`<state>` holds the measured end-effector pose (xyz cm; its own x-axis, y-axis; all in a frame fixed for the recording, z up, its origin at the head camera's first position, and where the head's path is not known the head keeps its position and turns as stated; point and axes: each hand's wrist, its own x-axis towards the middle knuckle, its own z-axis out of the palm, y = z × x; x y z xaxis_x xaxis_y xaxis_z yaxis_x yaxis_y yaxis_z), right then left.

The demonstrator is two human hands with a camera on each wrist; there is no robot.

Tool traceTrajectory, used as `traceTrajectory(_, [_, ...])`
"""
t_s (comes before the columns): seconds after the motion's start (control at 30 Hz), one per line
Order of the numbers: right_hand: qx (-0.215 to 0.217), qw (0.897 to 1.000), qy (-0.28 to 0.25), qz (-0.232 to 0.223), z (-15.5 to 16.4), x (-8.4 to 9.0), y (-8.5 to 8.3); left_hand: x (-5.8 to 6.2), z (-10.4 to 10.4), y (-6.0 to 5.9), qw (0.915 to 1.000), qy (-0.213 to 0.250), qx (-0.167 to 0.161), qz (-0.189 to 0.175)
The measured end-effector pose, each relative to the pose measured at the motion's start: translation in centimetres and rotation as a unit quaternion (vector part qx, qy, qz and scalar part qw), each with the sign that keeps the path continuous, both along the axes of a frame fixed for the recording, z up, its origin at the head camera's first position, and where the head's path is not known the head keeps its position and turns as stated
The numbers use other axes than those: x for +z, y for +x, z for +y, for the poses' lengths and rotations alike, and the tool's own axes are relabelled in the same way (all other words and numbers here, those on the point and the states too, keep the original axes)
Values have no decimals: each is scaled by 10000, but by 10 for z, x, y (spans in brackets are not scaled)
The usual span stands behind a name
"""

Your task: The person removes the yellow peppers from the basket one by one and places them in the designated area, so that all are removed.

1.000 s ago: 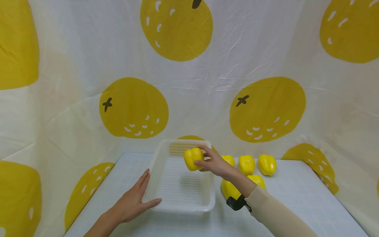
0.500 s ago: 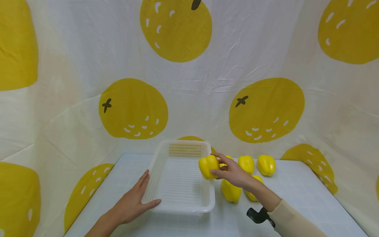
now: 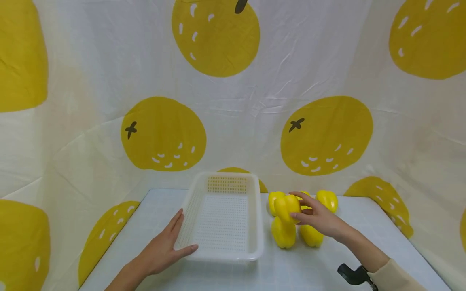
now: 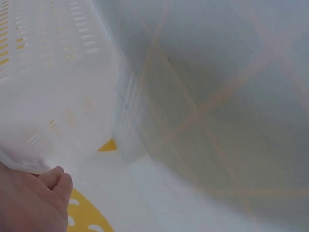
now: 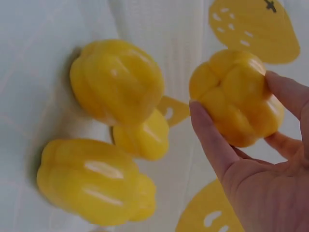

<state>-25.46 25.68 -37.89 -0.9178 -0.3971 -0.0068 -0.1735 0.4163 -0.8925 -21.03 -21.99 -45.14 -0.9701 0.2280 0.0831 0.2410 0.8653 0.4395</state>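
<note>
1. Nearest us, our left hand [image 3: 160, 250] rests flat on the tabletop [image 3: 225, 275], its fingers relaxed against the near-left corner of the white perforated basket [image 3: 255, 226].
2. Right of the basket, our right hand [image 3: 320, 220] has its fingers curled round a yellow pepper [image 3: 287, 208], held above the other peppers.
3. Two peppers [image 3: 283, 234] lie just beneath it; two more sit behind, near the patterned cloth [image 3: 327, 133].
</note>
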Motion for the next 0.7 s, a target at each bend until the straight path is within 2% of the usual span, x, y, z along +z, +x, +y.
traceTrajectory(0.23, [-502, 9983, 282, 16, 41, 3, 8, 0, 0, 0, 10000, -21, -16, 24])
traceTrajectory(0.5, [-533, 9979, 371, 3, 86, -5, 17, -3, 0, 1, 10000, 29, -35, -88])
traceTrajectory(0.7, [-627, 9975, 303, 88, 111, -12, 13, -4, -2, -3, 9998, -68, -68, 166])
